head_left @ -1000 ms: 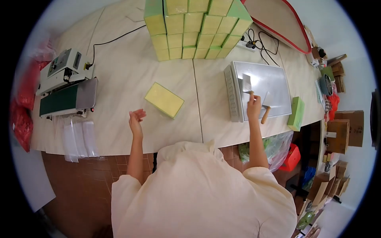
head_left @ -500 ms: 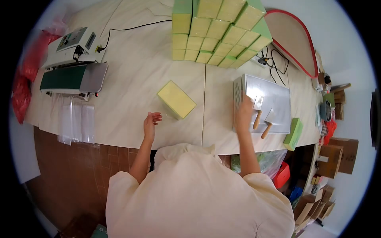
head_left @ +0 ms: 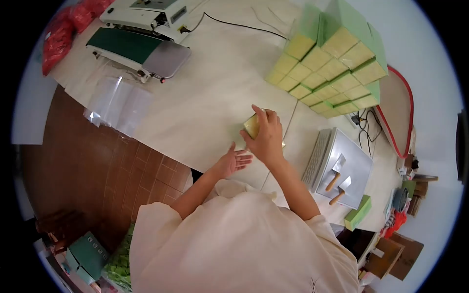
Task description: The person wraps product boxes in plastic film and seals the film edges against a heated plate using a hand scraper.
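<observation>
My right hand (head_left: 266, 136) reaches over a pale yellow and green box (head_left: 251, 126) on the table, with thumb on one side and fingers across its top. Most of the box is hidden beneath the hand. Close by on the left, my left hand (head_left: 233, 162) is open with the palm turned up and fingers stretched out, holding nothing. A flat metal-topped unit (head_left: 359, 163) lies to the right, and two small wooden-handled spatulas (head_left: 335, 179) rest on it.
A tall stack of green and yellow boxes (head_left: 337, 73) stands at the back right. A belt sealing machine (head_left: 129, 49) is at the back left, near clear plastic bags (head_left: 117, 105). Another green box (head_left: 358, 213) sits by the right edge. A black cable (head_left: 239, 28) crosses the table.
My right hand has left the metal-topped unit and come over to the box, taking hold of it. My left hand has turned palm up. The whole view has rotated.
</observation>
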Demonstrator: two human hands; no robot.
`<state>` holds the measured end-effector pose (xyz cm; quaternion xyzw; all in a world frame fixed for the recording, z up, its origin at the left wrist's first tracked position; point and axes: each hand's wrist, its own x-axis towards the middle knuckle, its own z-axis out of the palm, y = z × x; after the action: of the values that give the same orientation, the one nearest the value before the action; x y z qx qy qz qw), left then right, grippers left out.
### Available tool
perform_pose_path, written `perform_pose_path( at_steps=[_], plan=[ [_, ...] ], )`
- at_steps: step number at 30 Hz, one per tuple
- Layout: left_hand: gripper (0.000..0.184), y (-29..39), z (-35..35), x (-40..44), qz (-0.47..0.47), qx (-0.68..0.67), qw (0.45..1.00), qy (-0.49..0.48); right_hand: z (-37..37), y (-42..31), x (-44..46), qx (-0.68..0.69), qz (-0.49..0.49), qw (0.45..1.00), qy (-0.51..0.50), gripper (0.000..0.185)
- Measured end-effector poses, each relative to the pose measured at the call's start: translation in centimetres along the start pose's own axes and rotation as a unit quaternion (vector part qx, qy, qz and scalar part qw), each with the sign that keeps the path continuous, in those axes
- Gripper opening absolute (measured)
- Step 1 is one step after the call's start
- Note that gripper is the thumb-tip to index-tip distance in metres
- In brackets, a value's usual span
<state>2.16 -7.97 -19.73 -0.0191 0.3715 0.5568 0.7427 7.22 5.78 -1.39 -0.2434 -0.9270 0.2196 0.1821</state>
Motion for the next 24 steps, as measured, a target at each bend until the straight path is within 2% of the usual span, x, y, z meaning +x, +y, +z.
perform_pose_path(
  at_steps=[1,3,5,6,8,10,12,14,15,16,18,22,24],
  plan=[
    [0.092,0.7,0.3,-0.2,0.005,-0.033,0.998,-0.055,-1.0,-0.7,-0.8,-0.006,0.01,1.0,-0.002,0.079],
    [0.101,2.6,2.4,-1.2,0.135,-0.073,0.986,-0.059,-3.1,-1.9,-2.4,0.105,0.006,0.993,0.049,0.079],
    [0.102,4.7,1.1,-0.8,0.203,-0.167,0.959,-0.103,-4.6,-1.3,-4.4,0.131,0.009,0.99,0.047,0.08],
    [0.1,6.1,1.2,-1.0,0.22,-0.17,0.956,-0.091,-5.4,-0.9,-5.4,0.164,-0.002,0.986,0.041,0.081],
    [0.098,8.5,1.8,-2.0,0.232,-0.171,0.954,-0.085,-5.5,0.7,-7.6,0.145,0.008,0.989,0.038,0.084],
    [0.101,10.4,2.6,-2.6,0.274,-0.07,0.957,-0.071,-4.0,3.0,-9.9,0.076,0.045,0.996,-0.017,0.087],
    [0.094,10.3,4.2,-2.3,0.28,-0.027,0.958,-0.059,-1.7,4.6,-11.1,0.074,0.092,0.993,-0.009,0.09],
    [0.085,9.2,5.0,-0.8,0.314,0.163,0.935,-0.003,-0.3,5.7,-11.0,0.077,0.119,0.99,0.015,0.093],
    [0.089,8.2,3.8,0.8,0.314,0.317,0.892,0.068,0.1,5.7,-10.3,0.106,0.138,0.984,0.043,0.093],
    [0.089,8.1,5.3,0.4,0.301,0.33,0.893,0.055,0.0,6.0,-9.6,0.107,0.155,0.98,0.056,0.093],
    [0.103,7.8,8.2,-0.7,0.383,0.346,0.854,0.063,-0.6,6.6,-8.5,0.155,0.124,0.979,0.053,0.076],
    [0.117,9.2,10.2,-1.7,0.409,0.357,0.839,0.042,0.0,5.9,-8.3,0.168,0.146,0.97,0.1,0.072],
    [0.122,10.3,11.2,-2.6,0.421,0.412,0.807,0.037,-0.2,5.1,-8.0,0.2,0.195,0.953,0.118,0.068]
  ],
)
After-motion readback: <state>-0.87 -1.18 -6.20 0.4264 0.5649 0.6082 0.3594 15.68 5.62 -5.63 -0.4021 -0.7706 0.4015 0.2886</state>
